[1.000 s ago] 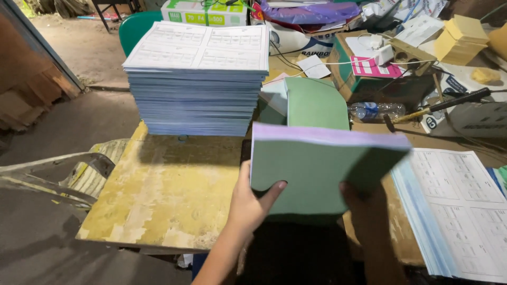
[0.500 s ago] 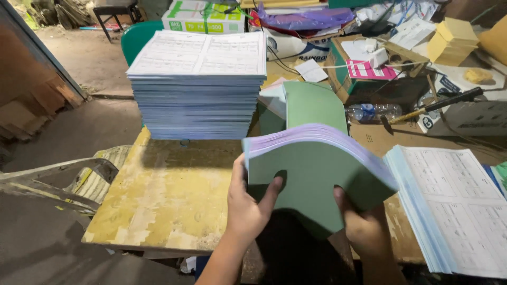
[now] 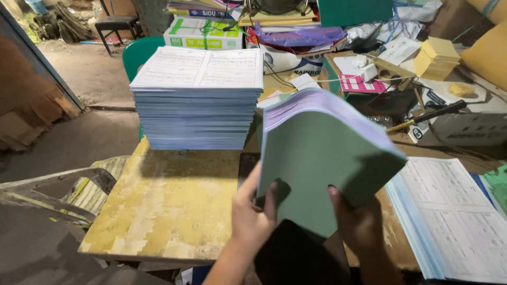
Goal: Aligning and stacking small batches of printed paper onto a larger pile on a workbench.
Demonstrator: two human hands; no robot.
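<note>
Matt green card-backed paper sheaf (image 3: 322, 169), worn yellow-painted wooden table (image 3: 163, 211), tall stack of printed paper (image 3: 198, 100)

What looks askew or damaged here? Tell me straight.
The green-backed sheaf of paper bends into a hump between the left hand and right hand, its edges fanned. The yellow tabletop is worn, with paint flaking. The tall printed stack stands square.

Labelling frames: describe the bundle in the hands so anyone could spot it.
On the worn yellow table, right of the tall stack of printed sheets, left hand and right hand grip a thick paper bundle. Unlike the printed white stacks, its cover is plain green.
</note>
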